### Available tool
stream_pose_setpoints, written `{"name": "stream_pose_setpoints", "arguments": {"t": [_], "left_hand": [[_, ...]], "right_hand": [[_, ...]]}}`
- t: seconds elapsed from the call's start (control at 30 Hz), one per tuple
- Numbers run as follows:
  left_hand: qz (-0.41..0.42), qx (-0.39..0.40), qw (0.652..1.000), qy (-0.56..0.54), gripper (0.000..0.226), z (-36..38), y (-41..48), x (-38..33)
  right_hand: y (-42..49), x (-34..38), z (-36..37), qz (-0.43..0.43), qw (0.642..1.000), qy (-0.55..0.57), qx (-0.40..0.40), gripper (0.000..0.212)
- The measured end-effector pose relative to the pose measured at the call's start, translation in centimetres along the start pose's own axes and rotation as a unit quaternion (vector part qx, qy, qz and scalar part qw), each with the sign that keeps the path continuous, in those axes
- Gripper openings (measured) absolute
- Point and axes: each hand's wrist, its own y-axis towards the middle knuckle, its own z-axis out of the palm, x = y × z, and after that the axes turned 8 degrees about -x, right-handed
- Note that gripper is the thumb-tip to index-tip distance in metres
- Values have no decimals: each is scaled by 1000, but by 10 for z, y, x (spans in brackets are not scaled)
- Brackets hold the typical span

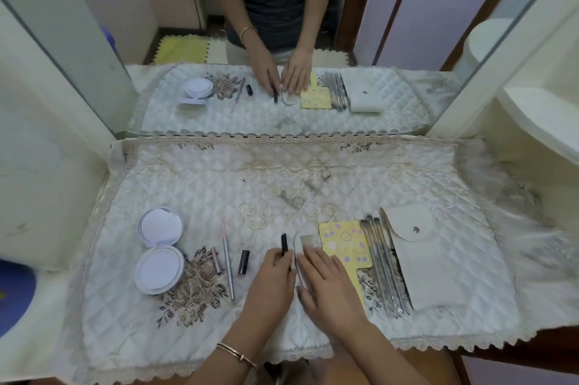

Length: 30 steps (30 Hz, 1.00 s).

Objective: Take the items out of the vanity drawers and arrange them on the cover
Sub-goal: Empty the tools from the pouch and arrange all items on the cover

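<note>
Cover [219,184] quilted, lace-edged, stained centre; mirror [175,8] behind.

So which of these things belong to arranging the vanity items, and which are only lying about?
Part of the job: cover, open compact, short rosy stick, pink pencil, dark tube, black tube in the left hand, comb under the right hand, yellow card, brushes, white pouch.
Not part of it: mirror, blue object at the left edge.

Left hand [275,273] pinches black tube [284,242] on cover [282,178]. Right hand [327,286] flat on comb [306,240], just beside tube. Open compact [159,254] at left; brushes [382,259], pouch [438,265] at right.
</note>
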Motion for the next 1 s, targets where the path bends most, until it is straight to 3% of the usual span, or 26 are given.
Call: {"name": "stream_pose_setpoints", "arguments": {"t": [0.17, 0.43, 0.6, 0.77, 0.87, 1.0], "left_hand": [[13, 16, 1000, 6, 42, -1, -1, -3], [1, 12, 1000, -3, 43, -6, -3, -6], [-40, -78, 996, -2, 35, -31, -13, 12], [-123, -144, 982, 22, 20, -60, -23, 45], [-135, -128, 982, 36, 30, -66, -26, 56], [-141, -124, 981, 45, 38, -67, -17, 64]], "right_hand": [[-4, -2, 0, 6, 1000, 6, 27, 48], [-5, -7, -1, -7, 999, 4, -49, 46], [10, 10, -3, -33, 988, 84, -125, 42], [42, 58, 5, -105, 986, 94, -88, 41], [57, 79, 14, -127, 988, 59, -58, 54], [63, 80, 23, -153, 985, 46, -66, 46]]}}
